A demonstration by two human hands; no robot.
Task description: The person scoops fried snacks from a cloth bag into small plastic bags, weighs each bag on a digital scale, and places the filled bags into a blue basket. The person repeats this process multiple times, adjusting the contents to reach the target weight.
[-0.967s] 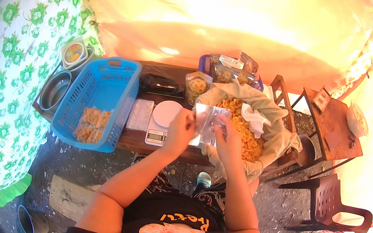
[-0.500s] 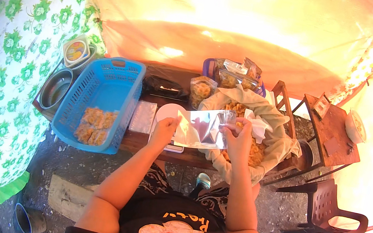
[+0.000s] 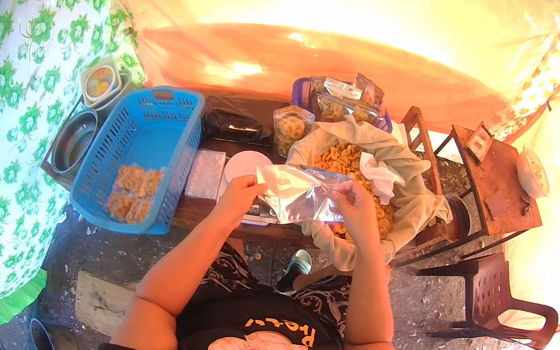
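Note:
Between my two hands is a shiny silver pouch (image 3: 299, 194), flat and creased, catching the light. My left hand (image 3: 238, 199) pinches its left edge, and my right hand (image 3: 355, 210) grips the opposite end. Below the pouch a white scale with a round plate (image 3: 248, 163) is partly covered. Just to the right, under my right hand, a cloth-lined basin (image 3: 399, 230) holds golden chips (image 3: 338, 159) and a crumpled white tissue (image 3: 380, 178). A filled clear pouch (image 3: 292, 128) stands behind, beside the basin's cloth.
On the left sits a blue plastic basket (image 3: 171, 194) with several packed bags of chips (image 3: 134, 192). A stack of clear bags (image 3: 205, 173) lies beside it. Behind the basin a purple basket (image 3: 300, 92) holds filled pouches. To the right are a wooden table (image 3: 500, 173) and a brown chair (image 3: 494, 301).
The pouch has turned in my hands and now looks more creased, its left end lifted. My hands stay on its two ends. The whole view has shifted slightly.

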